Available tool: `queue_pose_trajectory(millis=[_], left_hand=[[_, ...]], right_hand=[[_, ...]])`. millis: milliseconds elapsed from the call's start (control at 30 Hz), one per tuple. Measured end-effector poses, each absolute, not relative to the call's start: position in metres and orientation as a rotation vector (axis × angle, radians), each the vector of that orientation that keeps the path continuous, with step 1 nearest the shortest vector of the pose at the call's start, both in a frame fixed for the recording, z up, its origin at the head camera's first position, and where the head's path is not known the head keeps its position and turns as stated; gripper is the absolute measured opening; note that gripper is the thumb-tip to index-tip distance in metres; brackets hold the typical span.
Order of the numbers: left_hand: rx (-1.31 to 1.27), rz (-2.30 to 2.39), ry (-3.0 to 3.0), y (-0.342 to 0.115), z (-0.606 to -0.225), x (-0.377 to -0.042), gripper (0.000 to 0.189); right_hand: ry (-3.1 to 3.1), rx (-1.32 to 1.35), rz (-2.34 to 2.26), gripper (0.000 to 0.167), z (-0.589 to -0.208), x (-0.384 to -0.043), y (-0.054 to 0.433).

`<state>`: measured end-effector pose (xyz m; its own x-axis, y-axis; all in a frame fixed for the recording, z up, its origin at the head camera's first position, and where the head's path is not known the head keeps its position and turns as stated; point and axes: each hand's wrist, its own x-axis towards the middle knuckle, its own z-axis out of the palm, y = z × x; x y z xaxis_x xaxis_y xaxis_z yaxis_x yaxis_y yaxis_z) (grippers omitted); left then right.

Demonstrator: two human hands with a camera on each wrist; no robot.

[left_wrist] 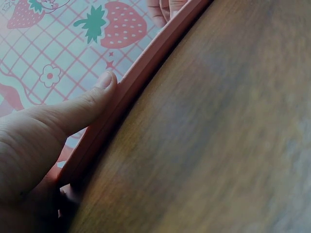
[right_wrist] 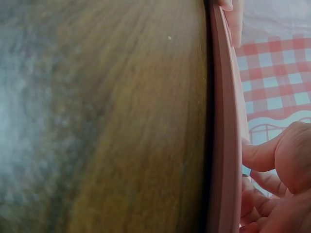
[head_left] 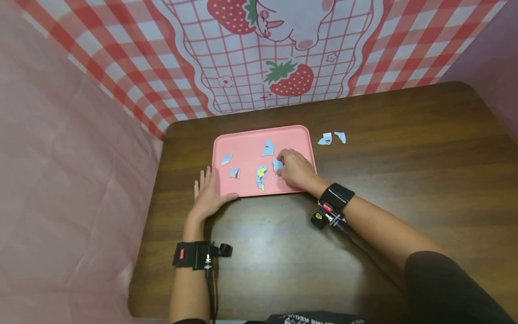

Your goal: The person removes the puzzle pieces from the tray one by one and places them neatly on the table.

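A pink tray [head_left: 247,184] lies on the wooden table, with several small, flat, irregular light-blue pieces on it, like puzzle pieces. My right hand [head_left: 297,168] reaches over the tray's right half and pinches one light-blue piece [head_left: 277,165] between thumb and fingertips, low over the tray. Just left of it is a piece with yellow print [head_left: 261,177], and above that another blue piece [head_left: 268,148]. My left hand [head_left: 207,193] rests at the tray's near left corner, fingers straight along the side. Its thumb [left_wrist: 95,102] lies against the near rim in the left wrist view.
Toward the tray's left side lie a blue-and-white piece [head_left: 227,159] and a piece with red print [head_left: 235,173]. Beyond its right edge, two more pieces, one with a pink edge [head_left: 325,139] and one narrow [head_left: 341,137], lie on the table. A checked strawberry cloth [head_left: 243,58] hangs behind.
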<state>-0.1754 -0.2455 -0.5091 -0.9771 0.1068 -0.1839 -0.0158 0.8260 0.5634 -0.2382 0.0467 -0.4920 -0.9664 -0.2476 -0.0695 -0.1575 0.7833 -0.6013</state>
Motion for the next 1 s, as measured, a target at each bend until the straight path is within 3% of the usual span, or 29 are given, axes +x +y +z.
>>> queue_pose_trajectory(millis=[433,1000], left_hand=[[0.07,0.858,2.8,-0.245,-0.5086,-0.1756,0.121],[0.065,0.836,2.807,-0.2432,-0.5078,-0.1747,0.121]], right_hand=[[2.854,-0.401,-1.149,0.019,-0.4948,-0.233,0.0503],[2.722,-0.38,-1.431,0.016,-0.4934,-0.2329,0.0557]])
